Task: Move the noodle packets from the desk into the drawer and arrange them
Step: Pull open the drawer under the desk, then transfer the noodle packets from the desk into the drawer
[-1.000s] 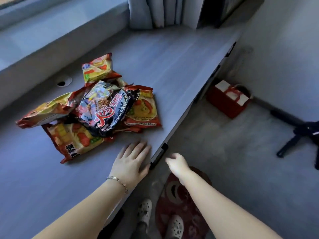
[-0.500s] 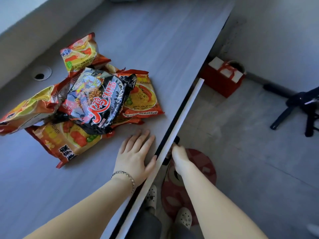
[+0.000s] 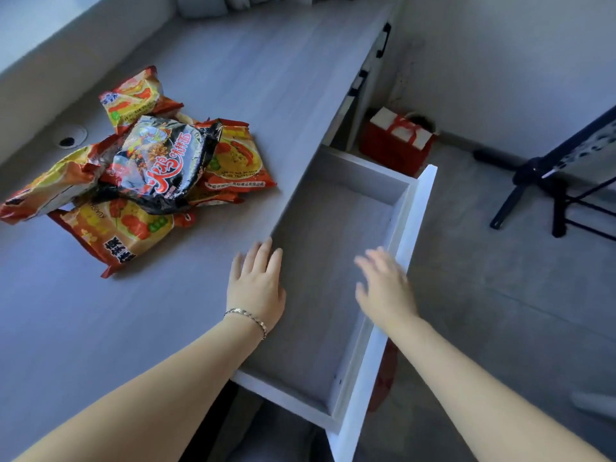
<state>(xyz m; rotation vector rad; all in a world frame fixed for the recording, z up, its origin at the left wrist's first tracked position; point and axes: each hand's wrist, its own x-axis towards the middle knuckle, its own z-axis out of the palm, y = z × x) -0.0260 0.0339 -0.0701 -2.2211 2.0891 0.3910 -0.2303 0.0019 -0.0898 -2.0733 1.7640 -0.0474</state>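
Several noodle packets lie heaped on the grey desk (image 3: pixel 266 61): a black packet (image 3: pixel 163 161) on top, orange ones around it, one orange packet (image 3: pixel 113 231) nearest me. The drawer (image 3: pixel 413 221) stands pulled out wide from the desk's front edge, and nothing lies inside it. My left hand (image 3: pixel 256 285) rests flat on the desk edge beside the drawer, fingers apart, a bracelet at the wrist. My right hand (image 3: pixel 383 288) hovers over the drawer near its white front panel, fingers spread and blurred, holding nothing.
A red gift bag (image 3: pixel 396 145) stands on the floor under the desk's far part. A black tripod (image 3: pixel 546 188) stands at the right. A cable hole (image 3: pixel 68 140) sits in the desk behind the packets. More drawer handles (image 3: pixel 385 40) show farther along.
The drawer has gone from shut to slightly ajar to fully pulled out. My right hand has let go of its handle and lifted above the drawer. The left hand stayed on the desk.
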